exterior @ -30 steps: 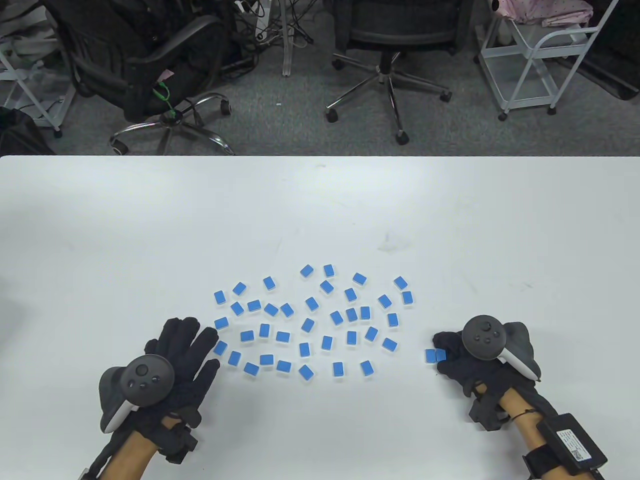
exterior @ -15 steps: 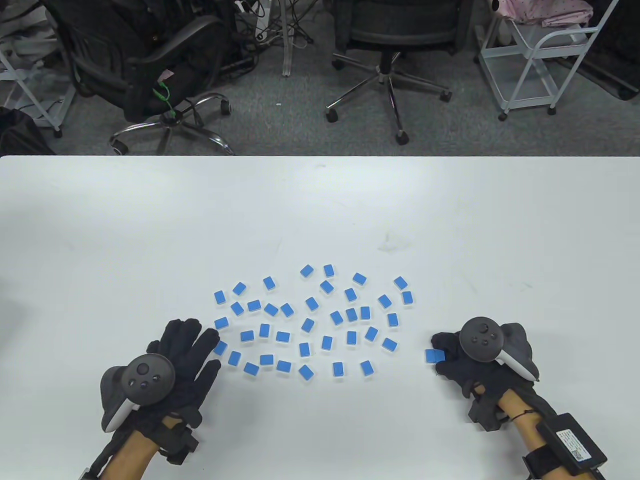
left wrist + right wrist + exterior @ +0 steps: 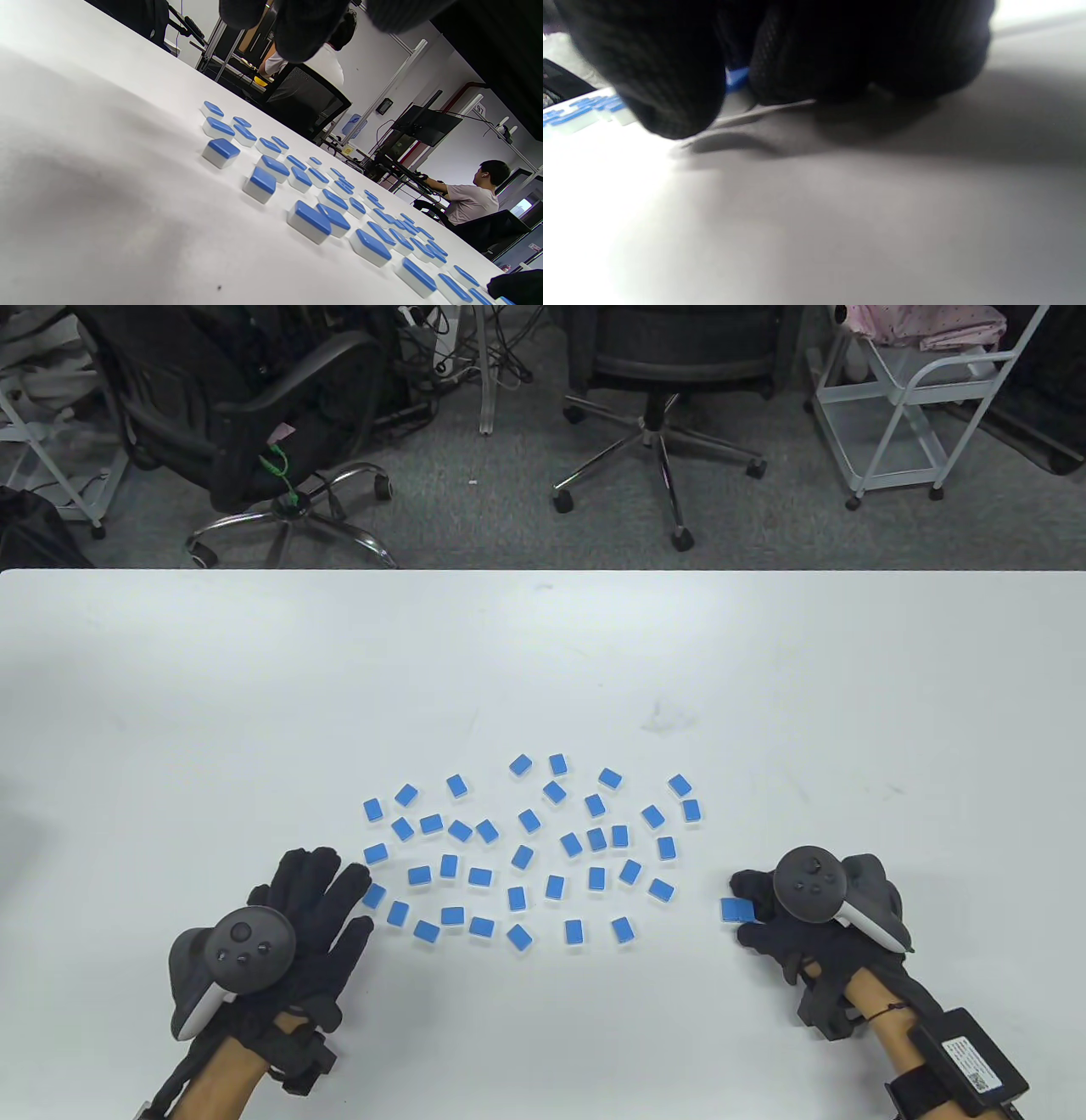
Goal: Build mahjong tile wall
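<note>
Blue-backed tiles [image 3: 523,857] scattered mid-table [image 3: 543,661]. Left hand [image 3: 297,916] flat, fingers straight, gripping nothing, beside the scatter's left edge. Right hand [image 3: 793,912] curled, pinching blue tiles [image 3: 736,909] right of the scatter.

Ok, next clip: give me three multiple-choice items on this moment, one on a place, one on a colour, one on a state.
1. Where is the tile that the right hand works on?
A. right of the scattered tiles
B. at the table's far edge
C. under the left hand

2. What colour are the tiles' upward faces?
A. green
B. blue
C. red

3. How does the left hand lie?
A. in a fist
B. pinching a tile
C. fingers extended

Answers: 1 A, it sits apart at the right fingers; 2 B, blue tops over white bodies; 3 C, fingers straight, holding nothing.
</note>
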